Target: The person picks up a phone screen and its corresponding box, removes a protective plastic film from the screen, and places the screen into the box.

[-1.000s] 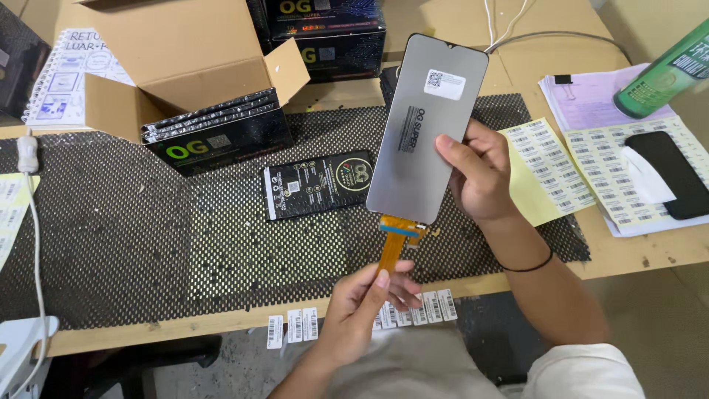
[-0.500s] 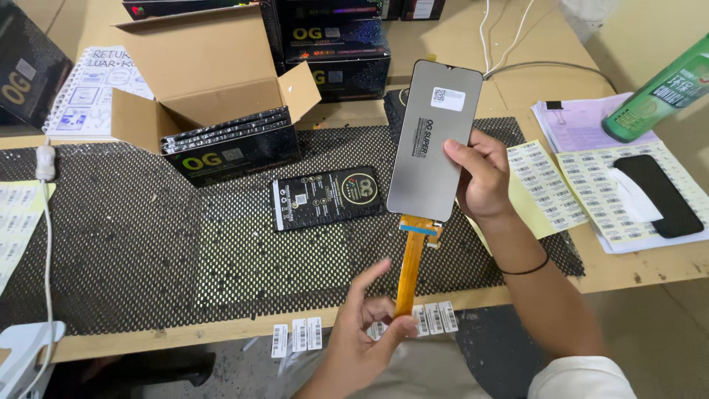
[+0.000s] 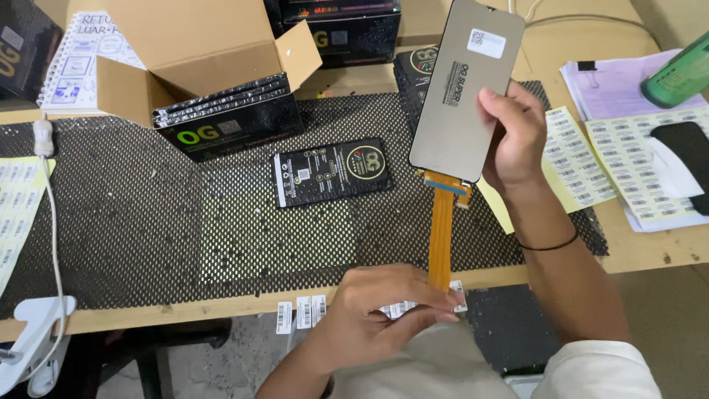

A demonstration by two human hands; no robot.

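Note:
My right hand (image 3: pixel 513 133) grips a grey phone display panel (image 3: pixel 461 89) by its right edge, back side facing me, held upright above the black mesh mat (image 3: pixel 148 222). An orange flex ribbon (image 3: pixel 441 233) hangs straight down from the panel's lower edge. My left hand (image 3: pixel 377 314) pinches the ribbon's lower end near the table's front edge, close to a row of small white barcode stickers (image 3: pixel 299 312). A flat black packet (image 3: pixel 332 171) lies on the mat to the left of the panel.
An open cardboard box (image 3: pixel 192 52) holds black product boxes (image 3: pixel 229 118) at the back left. Label sheets (image 3: pixel 628 159), papers, a green bottle (image 3: pixel 676 74) and a black object lie at right. A white cable (image 3: pixel 52 222) and clip sit at left.
The panel has risen and the orange ribbon has been unfolded and pulled straight down by my left hand, which now pinches its end. The view has shifted closer.

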